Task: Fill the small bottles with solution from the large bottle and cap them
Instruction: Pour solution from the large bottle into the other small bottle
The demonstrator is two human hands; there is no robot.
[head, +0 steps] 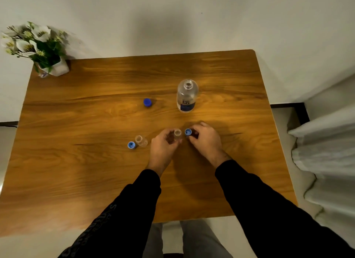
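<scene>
The large clear bottle (pixel 187 96) with a blue label stands uncapped past the middle of the wooden table (pixel 96 171). Its blue cap (pixel 147 102) lies to its left. My left hand (pixel 163 146) grips a small clear bottle (pixel 177 133), open at the top. My right hand (pixel 206 138) pinches a small blue cap (pixel 188 132) just right of that bottle's mouth. A second small bottle (pixel 141 140) stands uncapped further left, with another blue cap (pixel 131 145) lying beside it.
A white pot of white flowers (pixel 55 67) sits at the table's far left corner. A wall runs behind the table. Grey bedding (pixel 326 142) lies to the right of the table.
</scene>
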